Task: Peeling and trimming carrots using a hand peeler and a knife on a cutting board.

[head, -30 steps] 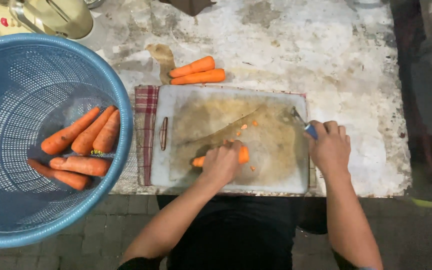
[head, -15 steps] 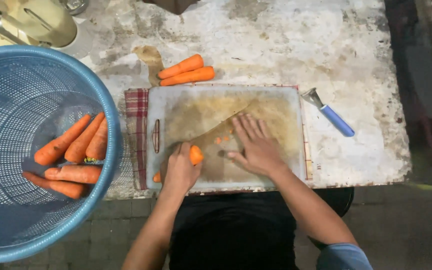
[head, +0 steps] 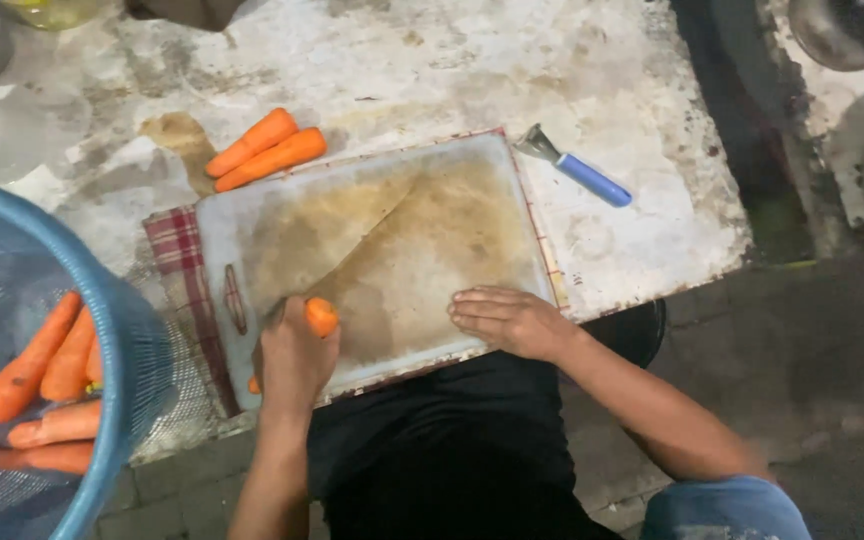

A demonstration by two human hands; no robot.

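At the bottom of the frame, the person's left hand [head: 292,360] is curling its fingers around one carrot [head: 321,316], gripping it at the lower left of the cutting board [head: 432,230]; only the carrot's orange end is showing above the knuckles, and a bit of orange is peeking out below the hand at the board's edge. The right hand [head: 504,320] is lying flat on the board's lower right corner, fingers stretched out together and holding nothing. The one stained white board is sitting on a checked red cloth [head: 180,270] whose edge is showing along its left side. At the left edge of the frame, one blue plastic basket [head: 137,370] is holding carrots [head: 47,390]; four or five are showing, though the rim is cutting off part of the pile. Farther up, two peeled carrots [head: 264,150] are lying side by side, touching, on the worn tabletop [head: 432,70] just above the board's upper left corner. One blue-handled peeler [head: 574,170] is resting on the table just beyond the board's upper right corner, well apart from both hands.
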